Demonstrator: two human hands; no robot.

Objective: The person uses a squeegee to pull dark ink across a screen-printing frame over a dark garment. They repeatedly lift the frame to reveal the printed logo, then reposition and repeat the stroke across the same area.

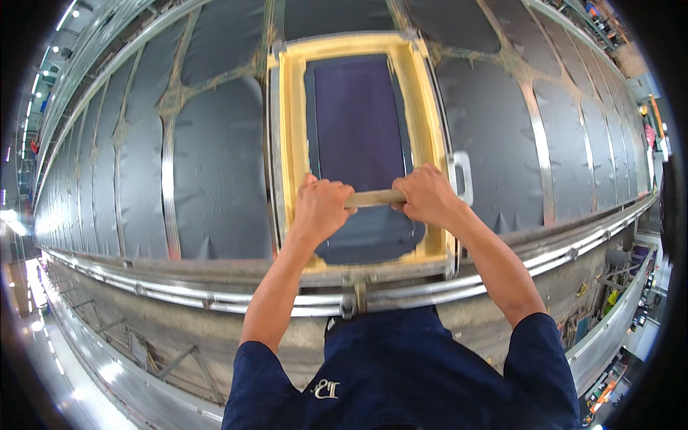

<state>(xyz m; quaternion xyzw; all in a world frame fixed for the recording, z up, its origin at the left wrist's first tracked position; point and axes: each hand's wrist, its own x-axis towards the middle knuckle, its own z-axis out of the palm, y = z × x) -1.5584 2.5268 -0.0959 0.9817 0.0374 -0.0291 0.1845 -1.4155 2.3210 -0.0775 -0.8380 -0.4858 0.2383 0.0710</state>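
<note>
The fingers of the left hand [322, 208] are curling closed over the left part of a tan bar [376, 198], and those of the right hand [428, 195] are gripping its right part in the same way; a short stretch of the bar is showing between them. The bar is lying crosswise over the nearer half of a dark panel [356, 118], which is looking purplish in its middle and grey-blue toward its near end. Around this panel a yellow-lined frame [290, 143] is resting on the long worktop [541, 150], its near end sitting by the worktop's near edge and its long sides running toward the far edge. A white handle [464, 178] is standing out at the frame's right side, just beyond the right hand. Dark sheets [218, 158] are covering the worktop toward its left and right ends, with pale, stained strips running between them. Metal rails [416, 295] are following the worktop's near edge, and the person, wearing a navy shirt [401, 365], is leaning over them with both forearms reaching across.
</note>
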